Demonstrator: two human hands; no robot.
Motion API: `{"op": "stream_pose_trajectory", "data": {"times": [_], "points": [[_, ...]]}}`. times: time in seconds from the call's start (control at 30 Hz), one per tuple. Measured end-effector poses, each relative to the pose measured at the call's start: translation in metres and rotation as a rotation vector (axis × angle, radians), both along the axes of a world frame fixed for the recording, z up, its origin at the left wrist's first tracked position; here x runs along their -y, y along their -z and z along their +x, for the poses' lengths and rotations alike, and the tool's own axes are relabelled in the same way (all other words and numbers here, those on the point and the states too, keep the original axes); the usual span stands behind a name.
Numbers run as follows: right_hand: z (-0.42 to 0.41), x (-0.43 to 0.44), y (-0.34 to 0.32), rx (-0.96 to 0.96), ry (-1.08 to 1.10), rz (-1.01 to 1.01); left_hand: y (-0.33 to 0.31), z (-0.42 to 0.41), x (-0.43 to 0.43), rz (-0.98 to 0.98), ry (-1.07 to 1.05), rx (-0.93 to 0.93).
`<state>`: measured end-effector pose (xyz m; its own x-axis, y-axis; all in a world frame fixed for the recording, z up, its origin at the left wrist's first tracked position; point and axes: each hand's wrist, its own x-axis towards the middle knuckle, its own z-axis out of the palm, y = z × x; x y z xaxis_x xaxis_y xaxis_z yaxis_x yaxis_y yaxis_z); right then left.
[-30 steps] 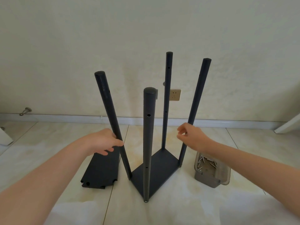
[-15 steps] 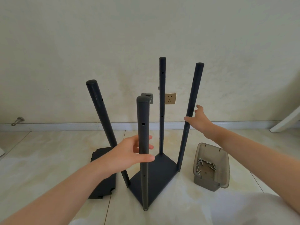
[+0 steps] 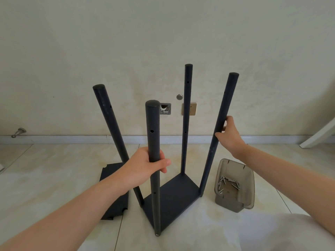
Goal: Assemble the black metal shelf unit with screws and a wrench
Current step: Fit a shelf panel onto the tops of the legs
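A black shelf plate stands on the floor tiles with a black pole rising from each corner. My left hand grips the near pole about halfway up. My right hand grips the right pole, thumb and fingers wrapped round it. The left pole leans outward and the far pole stands upright; neither is held. A second black shelf plate lies flat on the floor to the left, partly behind my left forearm. No wrench shows.
A translucent grey plastic bin with several screws sits on the floor right of the shelf. The wall behind carries a socket and an open box hole. A white slanted board leans at the far right.
My left hand left the leaning left pole and took hold of the near pole. My right hand rose and closed round the right pole.
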<state>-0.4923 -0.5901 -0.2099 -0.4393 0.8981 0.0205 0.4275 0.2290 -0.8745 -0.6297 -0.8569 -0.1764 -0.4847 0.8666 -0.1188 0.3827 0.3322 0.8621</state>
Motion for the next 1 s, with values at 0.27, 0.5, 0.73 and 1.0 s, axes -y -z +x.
{"op": "stream_pose_trajectory", "data": {"times": [0.27, 0.5, 0.73, 1.0], "points": [[0.032, 0.003, 0.001, -0.015, 0.015, -0.033, -0.002, -0.018, -0.012, 0.094, -0.117, 0.004], [0.062, 0.011, 0.007, -0.022, 0.017, 0.025, -0.003, -0.026, -0.027, 0.162, -0.189, -0.069], [0.066, 0.022, 0.014, 0.007, 0.043, 0.105, 0.003, -0.035, -0.039, 0.194, -0.294, -0.096], [0.059, 0.018, 0.014, -0.012, 0.05, 0.125, 0.01, -0.043, -0.041, 0.184, -0.313, -0.153]]}}
